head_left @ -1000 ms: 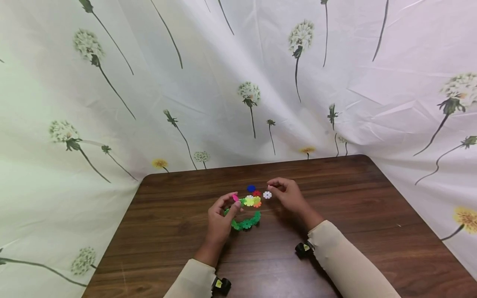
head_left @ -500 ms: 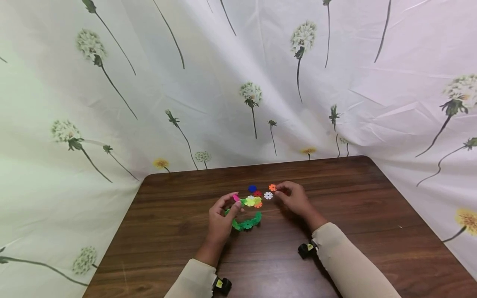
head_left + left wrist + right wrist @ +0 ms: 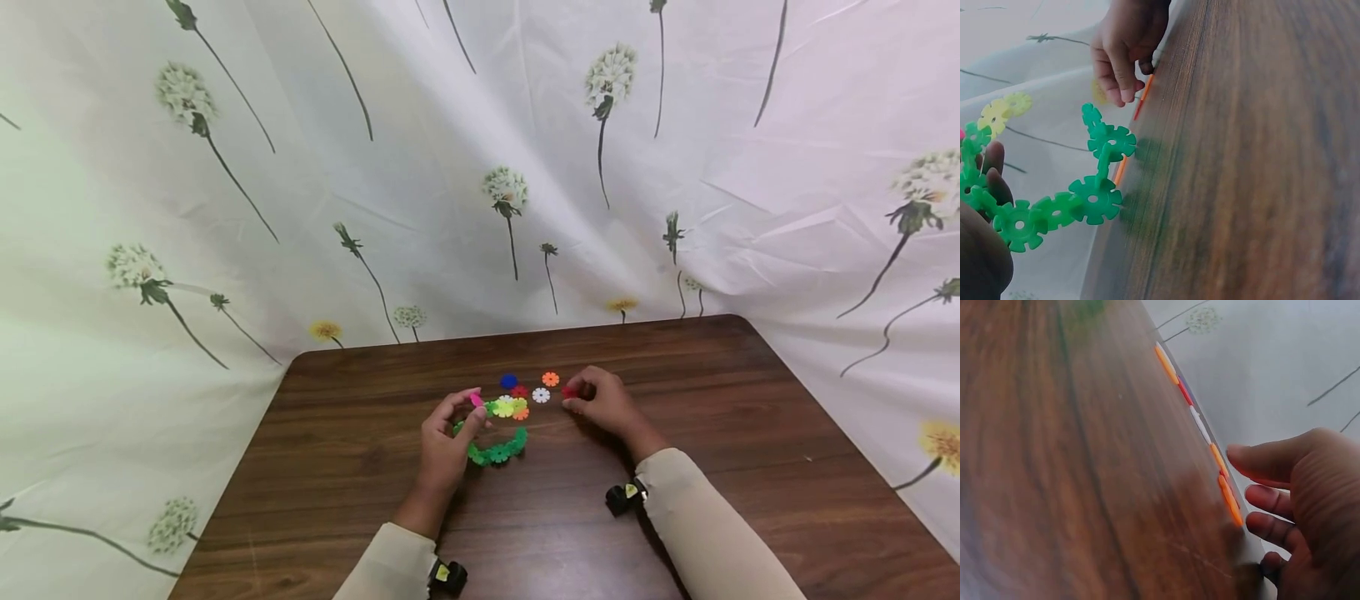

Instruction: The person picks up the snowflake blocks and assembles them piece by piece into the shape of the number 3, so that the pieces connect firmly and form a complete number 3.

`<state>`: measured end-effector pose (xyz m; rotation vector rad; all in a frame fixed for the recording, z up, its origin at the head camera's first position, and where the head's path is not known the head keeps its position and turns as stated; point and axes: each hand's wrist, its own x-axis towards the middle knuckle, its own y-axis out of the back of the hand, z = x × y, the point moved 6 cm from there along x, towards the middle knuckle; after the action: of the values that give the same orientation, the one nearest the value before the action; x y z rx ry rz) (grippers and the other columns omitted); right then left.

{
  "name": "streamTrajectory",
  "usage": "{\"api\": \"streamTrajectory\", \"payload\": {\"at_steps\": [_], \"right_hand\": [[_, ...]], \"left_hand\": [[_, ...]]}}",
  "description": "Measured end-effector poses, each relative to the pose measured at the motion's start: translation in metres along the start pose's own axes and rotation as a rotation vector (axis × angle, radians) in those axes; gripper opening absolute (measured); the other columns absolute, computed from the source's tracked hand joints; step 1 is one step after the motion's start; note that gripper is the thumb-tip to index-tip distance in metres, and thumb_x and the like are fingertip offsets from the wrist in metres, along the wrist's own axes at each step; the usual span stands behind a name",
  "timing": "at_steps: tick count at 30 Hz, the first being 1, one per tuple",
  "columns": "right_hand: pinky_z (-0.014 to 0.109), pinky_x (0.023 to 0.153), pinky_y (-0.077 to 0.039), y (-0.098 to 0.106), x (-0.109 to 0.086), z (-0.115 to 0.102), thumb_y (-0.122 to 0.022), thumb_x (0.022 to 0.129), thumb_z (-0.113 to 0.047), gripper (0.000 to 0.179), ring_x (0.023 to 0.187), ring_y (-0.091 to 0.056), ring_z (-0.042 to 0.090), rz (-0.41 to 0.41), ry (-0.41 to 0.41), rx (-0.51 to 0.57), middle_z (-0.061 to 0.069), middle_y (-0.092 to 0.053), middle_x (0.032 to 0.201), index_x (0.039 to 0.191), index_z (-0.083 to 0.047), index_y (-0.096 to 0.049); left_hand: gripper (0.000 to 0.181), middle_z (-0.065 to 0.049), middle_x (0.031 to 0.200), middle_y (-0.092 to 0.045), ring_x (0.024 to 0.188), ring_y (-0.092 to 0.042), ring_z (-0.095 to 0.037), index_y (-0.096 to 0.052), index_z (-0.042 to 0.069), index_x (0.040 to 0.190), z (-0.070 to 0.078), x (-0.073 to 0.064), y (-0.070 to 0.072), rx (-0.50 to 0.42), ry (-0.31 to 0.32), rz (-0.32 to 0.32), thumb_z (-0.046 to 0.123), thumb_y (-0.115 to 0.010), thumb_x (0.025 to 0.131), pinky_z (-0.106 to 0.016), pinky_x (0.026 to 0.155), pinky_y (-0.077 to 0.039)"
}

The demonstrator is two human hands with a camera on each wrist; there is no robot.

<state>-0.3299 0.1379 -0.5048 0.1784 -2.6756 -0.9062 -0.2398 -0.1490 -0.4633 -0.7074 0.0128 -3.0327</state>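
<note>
My left hand holds a curved chain of interlocking flower-shaped discs between thumb and fingers. Its green discs hang above the table and yellow discs reach right. A pink disc shows at the fingertips. In the left wrist view the slotted green discs join at angles. My right hand is low over the table, its fingertips around a red disc. In the right wrist view the thumb and fingers stand apart beside an orange disc lying flat.
Loose discs lie flat on the wooden table: a blue disc, another red disc, a white disc and an orange disc. A dandelion-print cloth hangs behind the table's far edge.
My right hand has moved right, leaving first the white disc and then the orange disc on the table; a red disc now shows at its fingertips. The left hand stays with the chain.
</note>
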Motion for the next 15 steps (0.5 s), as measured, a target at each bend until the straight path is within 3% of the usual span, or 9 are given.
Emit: {"api": "streamTrajectory", "payload": {"at_steps": [4,10,15], "right_hand": [[0.029,0.075,-0.048,0.002,0.0,0.005,-0.093,0.087,-0.009,0.02,0.087,-0.057,0.02,-0.029,-0.004,0.011,0.009,-0.068,0.096,0.099,-0.006,-0.077],[0.029,0.076,-0.049,0.009,-0.001,0.011,-0.097,0.08,-0.011,0.028,0.087,-0.058,0.018,-0.084,-0.008,0.008,0.008,-0.069,0.096,0.098,-0.006,-0.076],[0.03,0.076,-0.049,0.01,0.0,0.013,-0.094,0.087,-0.017,0.026,0.086,-0.058,0.018,-0.08,-0.036,-0.016,0.009,-0.069,0.096,0.102,-0.005,-0.077]], "left_hand": [[0.027,-0.006,0.102,-0.071,0.09,-0.075,-0.03,-0.074,0.001,0.132,-0.001,0.0,0.0,0.005,0.007,0.0,0.004,-0.072,0.104,-0.035,0.076,-0.067],[0.028,-0.016,0.104,-0.07,0.089,-0.075,-0.027,-0.073,0.001,0.132,0.0,-0.001,0.0,-0.001,0.017,-0.007,0.004,-0.072,0.105,-0.032,0.074,-0.066],[0.028,-0.013,0.104,-0.07,0.088,-0.073,-0.017,-0.073,-0.001,0.133,0.001,-0.001,-0.001,-0.005,0.021,-0.006,0.004,-0.071,0.105,-0.029,0.075,-0.066]]}}
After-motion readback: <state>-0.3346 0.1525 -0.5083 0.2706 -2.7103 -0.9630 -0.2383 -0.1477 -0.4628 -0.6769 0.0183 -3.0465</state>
